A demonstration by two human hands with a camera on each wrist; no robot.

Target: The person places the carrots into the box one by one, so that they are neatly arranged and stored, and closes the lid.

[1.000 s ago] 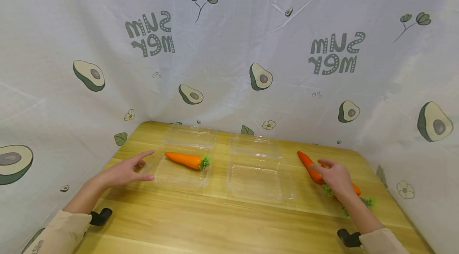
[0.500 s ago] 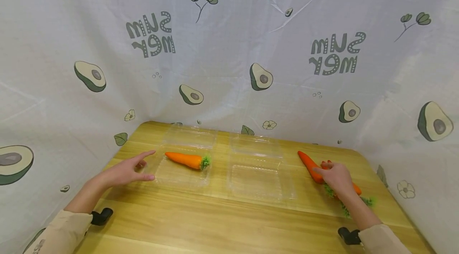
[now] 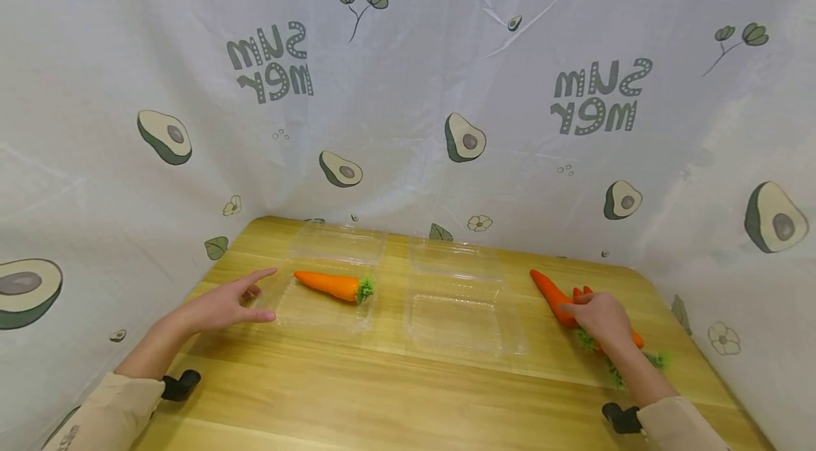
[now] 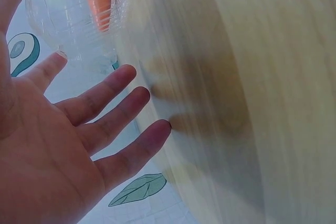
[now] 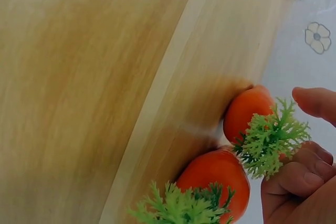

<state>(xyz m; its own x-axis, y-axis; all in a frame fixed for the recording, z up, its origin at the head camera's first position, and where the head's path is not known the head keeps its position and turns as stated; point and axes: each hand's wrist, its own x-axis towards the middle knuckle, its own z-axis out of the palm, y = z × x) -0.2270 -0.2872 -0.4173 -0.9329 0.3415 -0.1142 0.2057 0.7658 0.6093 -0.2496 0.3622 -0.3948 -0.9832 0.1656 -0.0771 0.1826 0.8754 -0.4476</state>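
In the head view my left hand (image 3: 219,306) is held with fingers spread at the left side of a clear plastic box (image 3: 325,320). One orange carrot (image 3: 328,286) with a frilly green top lies in that box. Nothing is between the left fingers (image 4: 113,87). On the right, my right hand (image 3: 602,320) is over several redder carrots, its thumb side against the leftmost carrot (image 3: 550,293). Its curled fingers (image 5: 302,177) are beside a leafy top (image 5: 273,140) in the right wrist view. The hand covers part of the carrots, so whether it grips one is unclear.
A second clear plastic box (image 3: 455,320) with its lid open stands in the middle. The wooden table (image 3: 357,394) extends towards the front. A printed white cloth (image 3: 395,83) hangs behind and at both sides.
The right thumb and fingers have shifted slightly and drawn closer together over the carrots. The left hand, boxes and carrots look the same.
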